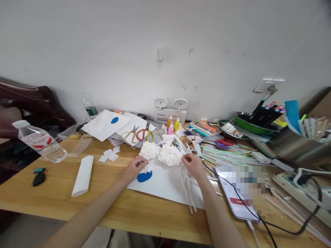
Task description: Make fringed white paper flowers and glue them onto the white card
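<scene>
Two fluffy white clusters (170, 155) rest side by side over a white sheet (165, 187) on the wooden table. My left hand (136, 167) has its fingers curled together at the lower edge of the left cluster (149, 150), above a blue patch (144, 177); what the fingertips hold is too small to tell. At the right cluster's right edge, my right hand (192, 164) is pinched, its contents unclear. Thin white strips (188, 191) hang down between the right cluster and my right wrist.
A phone (236, 196) with a cable lies right of my right arm. Behind the clusters are scissors (141, 132), paint bottles (177, 124) and a glue gun (196, 143). Folded white paper (83, 175) and a water bottle (41, 142) are at left; a power strip (302, 193) is at right.
</scene>
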`<action>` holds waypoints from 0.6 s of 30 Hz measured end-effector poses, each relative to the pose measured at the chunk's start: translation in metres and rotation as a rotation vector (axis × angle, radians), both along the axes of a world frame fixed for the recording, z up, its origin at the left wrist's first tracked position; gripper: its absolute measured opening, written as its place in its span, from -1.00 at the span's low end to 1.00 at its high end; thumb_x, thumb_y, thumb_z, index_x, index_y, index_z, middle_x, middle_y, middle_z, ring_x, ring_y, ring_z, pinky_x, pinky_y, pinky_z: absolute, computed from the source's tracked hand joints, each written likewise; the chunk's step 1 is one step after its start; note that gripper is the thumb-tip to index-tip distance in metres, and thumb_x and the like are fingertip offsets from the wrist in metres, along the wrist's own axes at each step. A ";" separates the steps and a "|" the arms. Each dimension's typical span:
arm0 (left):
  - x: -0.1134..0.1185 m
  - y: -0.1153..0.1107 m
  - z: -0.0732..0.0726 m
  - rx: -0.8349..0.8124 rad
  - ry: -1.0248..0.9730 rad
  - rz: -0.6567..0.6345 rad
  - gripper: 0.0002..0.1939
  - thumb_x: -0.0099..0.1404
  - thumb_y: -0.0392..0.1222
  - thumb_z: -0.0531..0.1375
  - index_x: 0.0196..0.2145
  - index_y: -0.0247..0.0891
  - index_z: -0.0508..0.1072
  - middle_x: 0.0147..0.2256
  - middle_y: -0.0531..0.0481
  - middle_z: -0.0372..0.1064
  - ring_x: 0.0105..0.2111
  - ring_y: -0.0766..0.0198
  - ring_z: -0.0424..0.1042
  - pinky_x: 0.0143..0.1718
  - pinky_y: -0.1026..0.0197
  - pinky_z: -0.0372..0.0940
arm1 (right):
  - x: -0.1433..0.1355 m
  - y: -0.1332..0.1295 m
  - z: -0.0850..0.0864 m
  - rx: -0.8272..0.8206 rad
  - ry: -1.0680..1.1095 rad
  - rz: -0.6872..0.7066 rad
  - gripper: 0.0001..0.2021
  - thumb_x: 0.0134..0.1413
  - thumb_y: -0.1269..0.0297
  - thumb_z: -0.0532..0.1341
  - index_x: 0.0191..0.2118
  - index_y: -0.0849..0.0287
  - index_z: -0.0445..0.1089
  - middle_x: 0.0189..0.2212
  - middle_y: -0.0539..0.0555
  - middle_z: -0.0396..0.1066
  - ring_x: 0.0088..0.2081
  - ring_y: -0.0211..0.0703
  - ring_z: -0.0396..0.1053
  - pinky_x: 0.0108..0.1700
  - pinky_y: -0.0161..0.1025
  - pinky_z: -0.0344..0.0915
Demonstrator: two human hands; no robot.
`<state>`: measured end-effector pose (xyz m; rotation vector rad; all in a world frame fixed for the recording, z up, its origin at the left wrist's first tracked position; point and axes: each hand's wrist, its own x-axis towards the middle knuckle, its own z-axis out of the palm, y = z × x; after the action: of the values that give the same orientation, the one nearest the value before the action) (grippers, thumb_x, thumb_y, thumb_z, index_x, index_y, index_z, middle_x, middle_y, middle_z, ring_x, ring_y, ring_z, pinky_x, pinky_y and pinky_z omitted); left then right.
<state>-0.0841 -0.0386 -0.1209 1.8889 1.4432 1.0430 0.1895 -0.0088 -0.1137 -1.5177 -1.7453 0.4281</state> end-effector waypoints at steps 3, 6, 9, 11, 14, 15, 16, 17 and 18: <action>0.001 0.000 0.002 0.019 0.003 0.022 -0.75 0.19 -0.07 0.05 -0.42 -0.27 0.43 -0.39 -0.03 0.37 -0.35 0.27 0.32 -0.34 0.25 0.19 | 0.000 0.000 0.002 0.021 0.039 -0.005 -0.72 -0.04 0.21 0.03 -0.46 0.25 0.41 -0.55 0.12 0.43 -0.52 -0.15 0.33 -0.45 -0.27 0.22; 0.000 0.000 0.001 0.047 0.015 0.045 -0.77 0.19 -0.10 0.05 -0.43 -0.26 0.44 -0.41 -0.02 0.38 -0.40 0.29 0.31 -0.41 0.27 0.19 | -0.002 0.000 0.000 0.042 0.045 -0.014 -0.71 -0.01 0.17 0.03 -0.47 0.25 0.41 -0.56 0.12 0.43 -0.52 -0.15 0.33 -0.46 -0.26 0.22; -0.001 -0.002 0.001 0.100 0.029 0.084 -0.77 0.21 -0.12 0.04 -0.43 -0.25 0.42 -0.41 -0.02 0.37 -0.40 0.28 0.32 -0.38 0.25 0.21 | -0.007 0.001 -0.005 0.056 0.015 -0.003 -0.73 -0.07 0.13 0.10 -0.51 0.21 0.40 -0.62 0.08 0.37 -0.55 -0.14 0.30 -0.48 -0.24 0.19; -0.002 -0.003 0.002 0.156 0.041 0.143 -0.79 0.22 -0.12 0.02 -0.40 -0.23 0.41 -0.37 -0.03 0.36 -0.31 0.25 0.32 -0.26 0.21 0.22 | -0.009 0.002 -0.008 0.065 -0.003 0.012 -0.76 -0.10 0.14 0.13 -0.53 0.20 0.40 -0.64 0.05 0.34 -0.56 -0.15 0.27 -0.48 -0.25 0.17; -0.002 0.001 0.007 0.240 0.084 0.235 -0.80 0.20 -0.12 0.05 -0.26 -0.19 0.38 -0.22 -0.07 0.30 -0.13 0.18 0.26 -0.04 0.12 0.11 | -0.009 0.002 -0.009 0.095 -0.004 0.015 -0.78 -0.08 0.16 0.12 -0.50 0.19 0.40 -0.62 0.05 0.34 -0.56 -0.17 0.26 -0.47 -0.25 0.17; -0.001 0.004 0.009 0.266 0.116 0.257 -0.77 0.18 -0.13 0.08 -0.19 -0.18 0.37 -0.17 -0.09 0.28 -0.10 0.16 0.24 -0.01 0.09 0.08 | -0.008 0.002 -0.008 0.107 0.002 0.011 -0.77 -0.06 0.16 0.10 -0.47 0.20 0.40 -0.61 0.05 0.34 -0.56 -0.17 0.25 -0.47 -0.25 0.17; 0.000 0.009 0.011 0.308 0.231 0.263 -0.73 0.18 -0.12 0.08 -0.14 -0.16 0.35 -0.16 -0.09 0.28 -0.10 0.15 0.23 -0.01 0.08 0.08 | -0.007 0.002 -0.007 0.119 0.010 0.005 -0.76 -0.04 0.16 0.09 -0.45 0.21 0.41 -0.60 0.06 0.35 -0.57 -0.18 0.25 -0.47 -0.25 0.18; 0.000 0.013 0.013 0.318 0.263 0.253 -0.72 0.17 -0.14 0.09 -0.13 -0.15 0.35 -0.16 -0.08 0.29 -0.09 0.15 0.23 0.00 0.07 0.07 | -0.005 0.002 -0.007 0.131 0.020 -0.002 -0.74 -0.02 0.16 0.07 -0.42 0.21 0.41 -0.58 0.07 0.36 -0.57 -0.19 0.25 -0.47 -0.25 0.19; 0.001 0.018 0.014 0.321 0.278 0.248 -0.72 0.17 -0.14 0.09 -0.13 -0.15 0.35 -0.16 -0.08 0.30 -0.09 0.14 0.23 0.00 0.06 0.06 | -0.004 0.002 -0.006 0.143 0.031 -0.010 -0.73 0.00 0.16 0.06 -0.40 0.22 0.41 -0.56 0.08 0.38 -0.56 -0.19 0.25 -0.46 -0.25 0.19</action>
<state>-0.0829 -0.0206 -0.1069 2.1901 1.7917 1.2249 0.1858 -0.0069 -0.1198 -1.4110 -1.7065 0.3133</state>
